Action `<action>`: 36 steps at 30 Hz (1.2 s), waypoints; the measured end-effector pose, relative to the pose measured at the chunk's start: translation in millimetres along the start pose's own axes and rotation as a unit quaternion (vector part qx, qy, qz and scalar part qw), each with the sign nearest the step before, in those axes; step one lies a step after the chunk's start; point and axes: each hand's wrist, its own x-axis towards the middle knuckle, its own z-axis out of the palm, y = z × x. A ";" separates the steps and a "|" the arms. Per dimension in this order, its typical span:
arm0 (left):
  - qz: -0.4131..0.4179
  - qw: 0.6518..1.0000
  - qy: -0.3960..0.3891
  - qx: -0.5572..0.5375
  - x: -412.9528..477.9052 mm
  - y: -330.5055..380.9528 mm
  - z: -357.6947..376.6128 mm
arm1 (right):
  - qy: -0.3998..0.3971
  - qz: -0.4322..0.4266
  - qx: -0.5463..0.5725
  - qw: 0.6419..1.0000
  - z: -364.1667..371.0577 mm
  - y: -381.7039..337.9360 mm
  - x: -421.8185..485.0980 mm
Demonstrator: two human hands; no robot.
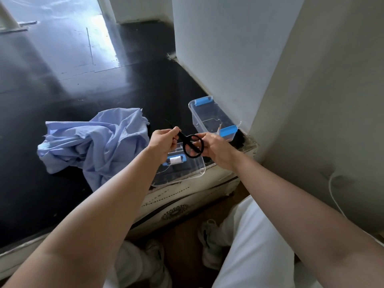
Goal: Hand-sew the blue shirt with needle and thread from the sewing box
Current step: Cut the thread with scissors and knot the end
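Note:
The blue shirt (pixel 93 146) lies crumpled on the black table, left of my hands. Black scissors (pixel 190 145) hang in the air above the clear lid (pixel 187 173). My right hand (pixel 216 149) holds their loop handles with fingers through them. My left hand (pixel 163 142) pinches the scissors near the blades, whose tips stick out past its fingers. A white thread spool (pixel 174 160) lies on the lid, just below my left hand. The clear sewing box (pixel 209 119) with blue clips stands open behind my right hand. No needle can be made out.
The black table (pixel 83 84) stretches away to the left and back. A white wall (pixel 218 48) rises right behind the box. The table's worn white front edge (pixel 176 196) is below the lid. My legs and shoes show at the bottom.

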 end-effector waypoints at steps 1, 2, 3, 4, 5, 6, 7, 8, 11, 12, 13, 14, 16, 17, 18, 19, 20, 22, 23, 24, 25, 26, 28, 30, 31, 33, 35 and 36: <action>0.001 1.000 -0.005 0.004 -1.1 -0.6 -6.2 | -0.025 0.020 -0.019 0.999 2.2 1.8 1.7; 0.002 1.000 -0.010 0.005 -2.0 -1.1 -12.1 | -0.046 0.038 -0.027 0.998 4.7 3.0 3.3; 0.002 1.000 -0.016 0.001 -3.0 -1.2 -17.2 | -0.066 0.056 -0.025 0.996 7.6 2.6 4.3; 0.004 1.000 -0.025 -0.005 -4.0 -1.3 -21.2 | -0.087 0.076 -0.015 0.993 10.3 2.6 5.6; 0.006 0.999 -0.035 -0.009 -5.1 -1.4 -24.8 | -0.110 0.095 0.001 0.989 13.2 1.7 5.8; 0.007 0.999 -0.043 -0.008 -5.8 -1.7 -27.9 | -0.128 0.108 0.017 0.986 15.4 2.6 7.8; 0.008 0.999 -0.050 -0.006 -5.9 -2.7 -31.4 | -0.136 0.115 0.028 0.984 17.2 3.9 9.9; 0.007 0.999 -0.054 0.002 -5.9 -3.6 -33.8 | -0.137 0.116 0.033 0.983 18.0 5.0 11.4; 0.002 0.998 -0.061 0.034 -3.6 -9.6 -39.0 | -0.133 0.129 0.020 0.982 15.3 10.5 13.4; -0.001 0.997 -0.065 0.035 -2.7 -12.1 -38.2 | -0.128 0.134 0.011 0.983 13.7 12.7 12.8; -0.003 0.997 -0.068 0.030 -1.6 -14.7 -36.1 | -0.122 0.138 0.004 0.983 12.4 14.9 11.8; -0.005 0.997 -0.070 0.022 -0.8 -16.5 -33.2 | -0.120 0.139 0.001 0.983 11.4 16.7 11.3; -0.007 0.997 -0.074 0.020 1.2 -18.6 -25.5 | -0.127 0.143 0.023 0.981 9.5 19.4 11.0; -0.004 0.997 -0.076 0.026 2.3 -19.4 -22.5 | -0.136 0.145 0.044 0.979 7.8 20.8 11.8; -0.001 0.996 -0.077 0.034 3.9 -21.0 -20.2 | -0.142 0.147 0.070 0.976 5.0 22.5 13.7; 0.002 0.997 -0.071 0.042 6.7 -24.3 -19.8 | -0.139 0.147 0.087 0.975 1.4 24.7 15.9; 0.005 0.997 -0.061 0.055 8.5 -28.2 -20.8 | -0.126 0.139 0.085 0.979 -1.8 26.7 17.4; 0.020 0.991 -0.020 0.133 12.3 -39.8 -26.8 | -0.075 0.111 0.044 0.990 -5.4 30.5 18.8; 0.034 0.979 0.005 0.201 13.2 -46.2 -30.7 | -0.039 0.096 0.030 0.994 -6.2 32.6 19.3; 0.044 0.962 0.028 0.267 13.0 -53.0 -34.5 | 0.002 0.084 0.026 0.996 -5.9 35.0 20.1; 0.046 0.947 0.049 0.315 11.9 -58.7 -37.0 | 0.042 0.077 0.026 0.996 -5.1 36.9 21.3; 0.044 0.934 0.064 0.349 10.0 -63.2 -37.9 | 0.074 0.072 0.019 0.994 -3.7 38.6 23.3; 0.043 0.909 0.084 0.406 7.9 -70.4 -36.4 | 0.110 0.070 -0.018 0.991 0.8 42.2 26.8; 0.040 0.887 0.102 0.448 9.6 -74.9 -33.4 | 0.109 0.066 -0.049 0.991 5.7 44.5 27.6; 0.039 0.879 0.110 0.462 11.3 -76.7 -32.3 | 0.105 0.061 -0.055 0.991 7.3 44.9 27.2; 0.039 0.869 0.122 0.479 13.6 -78.4 -31.0 | 0.100 0.053 -0.052 0.992 8.5 44.1 25.6; 0.040 0.866 0.120 0.483 16.3 -79.3 -32.8 | 0.090 0.060 -0.041 0.993 7.4 43.4 26.3; 0.042 0.870 0.113 0.478 16.9 -79.5 -34.2 | 0.080 0.072 -0.033 0.994 7.4 42.1 26.9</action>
